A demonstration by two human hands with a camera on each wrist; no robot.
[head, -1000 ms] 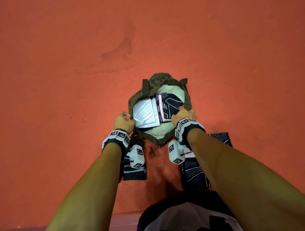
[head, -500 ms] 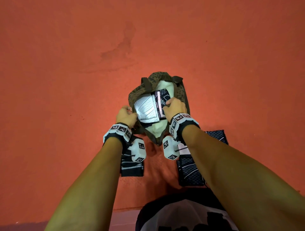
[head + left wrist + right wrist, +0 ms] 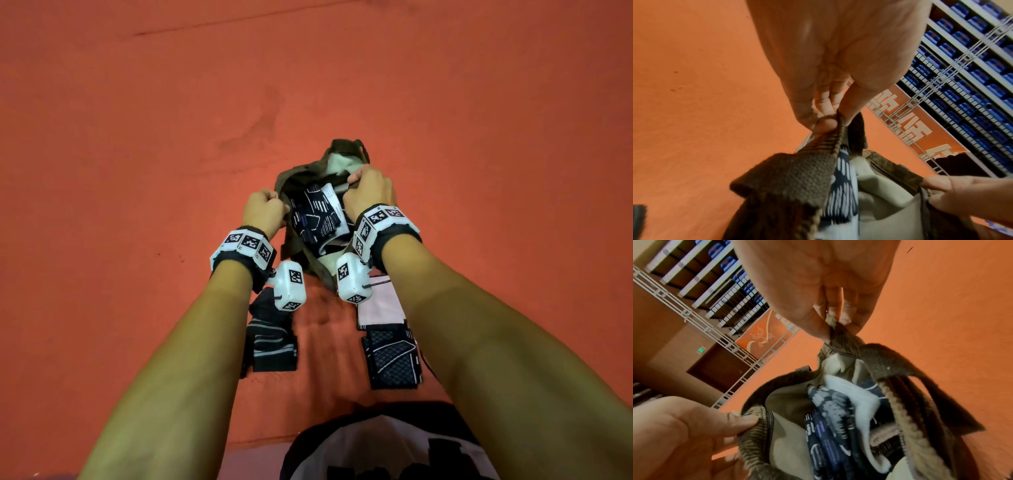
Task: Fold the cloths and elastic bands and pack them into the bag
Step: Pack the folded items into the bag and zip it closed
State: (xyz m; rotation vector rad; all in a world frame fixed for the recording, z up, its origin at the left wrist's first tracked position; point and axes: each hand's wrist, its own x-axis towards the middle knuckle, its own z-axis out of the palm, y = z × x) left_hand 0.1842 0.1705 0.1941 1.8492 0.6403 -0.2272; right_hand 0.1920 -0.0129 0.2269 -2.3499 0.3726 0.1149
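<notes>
Two hands now grip the bag (image 3: 301,178) rim at frame centre: left hand (image 3: 262,210) and right hand (image 3: 370,188), fingers pinching fabric, lifting it upright where it earlier lay flat. Folded cloths (image 3: 318,214) sit inside; two bundles remain on the floor (image 3: 137,205) below.

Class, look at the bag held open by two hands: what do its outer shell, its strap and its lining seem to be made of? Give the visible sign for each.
Bag shell: ribbed brown fabric, probably corduroy, shown by its fine parallel ridges.
Strap: coarse woven webbing, matte, with a clear weave grain.
Lining: smooth pale beige cloth, possibly cotton or synthetic; the frames leave it open.
</notes>
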